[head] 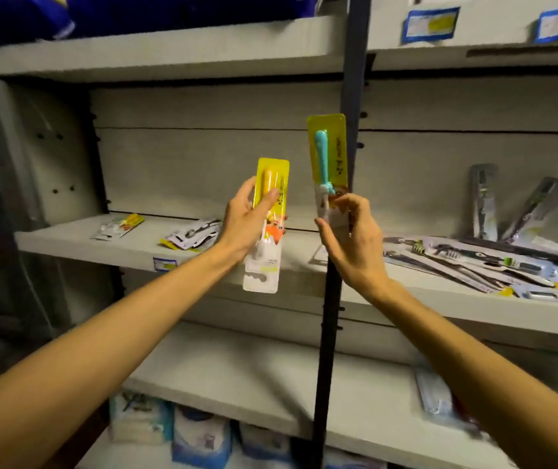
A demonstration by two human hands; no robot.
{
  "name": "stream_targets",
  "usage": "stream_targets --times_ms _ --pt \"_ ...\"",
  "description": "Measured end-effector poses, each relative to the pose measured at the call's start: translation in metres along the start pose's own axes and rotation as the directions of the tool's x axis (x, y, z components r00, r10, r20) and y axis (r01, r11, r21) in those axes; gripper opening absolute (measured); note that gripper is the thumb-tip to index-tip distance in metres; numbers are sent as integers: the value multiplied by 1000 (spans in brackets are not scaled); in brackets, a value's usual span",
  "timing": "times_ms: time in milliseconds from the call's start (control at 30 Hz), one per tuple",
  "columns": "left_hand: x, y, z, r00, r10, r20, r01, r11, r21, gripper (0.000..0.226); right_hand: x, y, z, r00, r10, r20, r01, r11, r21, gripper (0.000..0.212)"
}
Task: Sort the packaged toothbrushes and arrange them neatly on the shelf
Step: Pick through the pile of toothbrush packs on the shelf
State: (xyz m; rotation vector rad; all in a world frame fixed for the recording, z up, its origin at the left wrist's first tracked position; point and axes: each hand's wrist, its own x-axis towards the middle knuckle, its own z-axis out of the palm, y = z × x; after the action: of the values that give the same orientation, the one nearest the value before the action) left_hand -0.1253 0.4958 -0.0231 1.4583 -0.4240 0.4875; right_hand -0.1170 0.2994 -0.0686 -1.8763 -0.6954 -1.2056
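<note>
My left hand (245, 221) grips a yellow pack with an orange-handled toothbrush (270, 184), held upright in front of the middle shelf (77, 243). My right hand (352, 231) pinches the lower end of a second yellow pack with a teal-handled toothbrush (326, 154), raised a little higher, in front of the dark shelf post (330, 316). One yellow pack (121, 225) and a small heap of grey packs (193, 235) lie on the left part of the shelf. Several dark toothbrush packs (480, 262) lie scattered on the right part, and two silver packs (482, 201) lean on the back wall.
An upper shelf (169, 52) carries blue bags (17, 15) and price labels (429, 23). The lower shelf (253, 377) holds a clear pack (436, 394) at right. Boxed goods (199, 438) stand below that.
</note>
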Motion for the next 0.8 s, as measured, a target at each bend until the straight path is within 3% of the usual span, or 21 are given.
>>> stream_targets --times_ms 100,200,300,400,533,667,800 --pt "9 -26 -53 976 -194 -104 203 976 83 19 4 -25 49 991 41 125 -54 994 100 40" --pt "20 -48 -106 887 -395 -237 427 898 102 16 8 -35 100 975 66 212 -106 977 186 45" --pt "28 -63 -146 806 -520 -282 548 836 23 15 11 -35 146 961 91 260 -153 962 228 54" --pt "41 -75 -188 808 -496 -319 534 845 39 15 20 -27 205 921 165 352 -256 939 231 61" --pt "79 -92 -253 806 -485 -338 561 809 177 13 43 -19 282 865 212 454 -348 907 239 51" --pt "131 -117 -319 825 -420 -377 534 798 279 54 72 -13 349 789 298 537 -457 869 189 53" --pt "162 -145 -371 853 -318 -413 471 810 349 58 90 -16 403 805 357 473 -480 861 167 50"
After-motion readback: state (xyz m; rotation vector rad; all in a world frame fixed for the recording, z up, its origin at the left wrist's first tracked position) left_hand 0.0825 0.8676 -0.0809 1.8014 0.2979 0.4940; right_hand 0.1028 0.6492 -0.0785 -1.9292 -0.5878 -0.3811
